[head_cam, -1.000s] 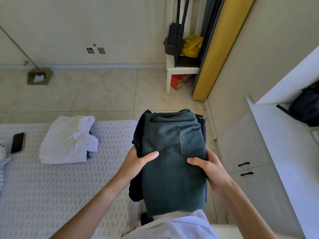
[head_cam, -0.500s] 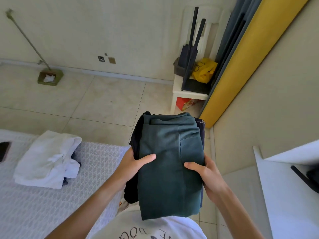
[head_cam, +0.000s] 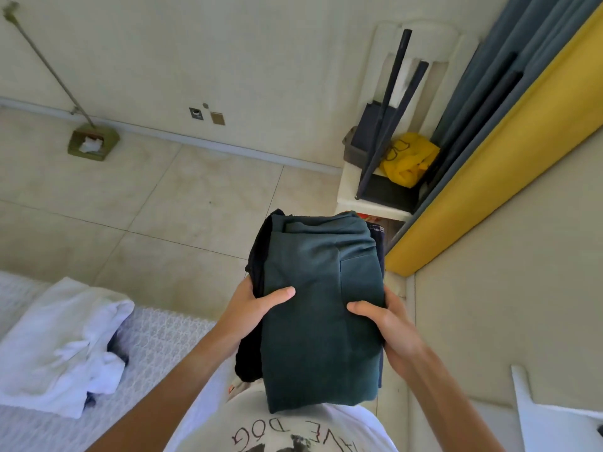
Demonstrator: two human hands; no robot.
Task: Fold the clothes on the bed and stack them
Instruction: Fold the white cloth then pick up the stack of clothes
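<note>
The fingers of both hands are hidden beneath the clothes stack (head_cam: 321, 308); only thumbs (head_cam: 277, 296) show on top.

bare tiled floor (head_cam: 169, 203) ahead, white chair (head_cam: 368, 197) and yellow panel (head_cam: 483, 177) crowding right

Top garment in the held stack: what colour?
Dark teal green top garment, over darker black and navy pieces; head view.

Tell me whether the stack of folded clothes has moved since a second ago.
Yes. The stack of folded clothes, once over the bed's edge, now sits right of it, above the floor.
</note>
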